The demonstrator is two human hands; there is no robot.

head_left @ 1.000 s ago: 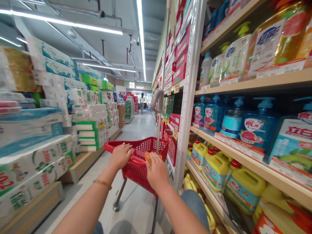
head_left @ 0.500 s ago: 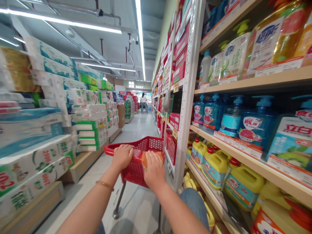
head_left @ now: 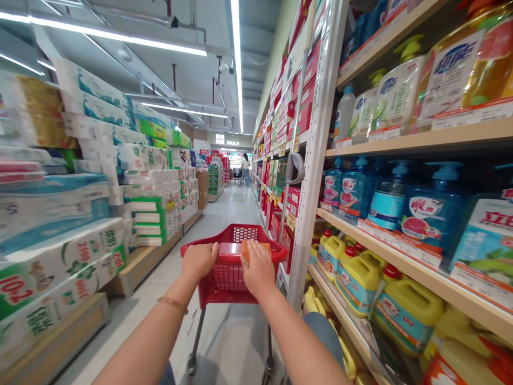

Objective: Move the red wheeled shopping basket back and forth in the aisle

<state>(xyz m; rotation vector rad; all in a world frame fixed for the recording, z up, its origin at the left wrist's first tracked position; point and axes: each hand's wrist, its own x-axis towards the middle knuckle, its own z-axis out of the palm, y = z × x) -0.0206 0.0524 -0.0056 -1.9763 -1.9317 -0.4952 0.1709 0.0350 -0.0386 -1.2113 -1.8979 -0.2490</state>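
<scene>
A red plastic shopping cart [head_left: 228, 293] with a perforated basket stands in front of me on grey metal legs. My left hand [head_left: 200, 262] is closed around the left part of its handle, and a bracelet circles that wrist. On the right part of the handle rests my right hand [head_left: 258, 268], its fingers wrapped over a small orange pack [head_left: 245, 250]. Most of the pack is covered by the fingers, so I cannot make out its kind. From here I cannot see into the bottom of the basket.
Close on the right, a shelf unit [head_left: 401, 138] holds pump bottles [head_left: 430, 206] and yellow jugs [head_left: 409, 310]. A grey-handled pole [head_left: 295, 168] stands by its white upright [head_left: 315, 160]. Stacked paper packs [head_left: 56, 256] line the left. Far down the aisle [head_left: 236, 206] is a person [head_left: 244, 168].
The cart has swung right and now faces more squarely down the aisle. Both hands have stayed on its handle. The shelves have shifted slightly right in view.
</scene>
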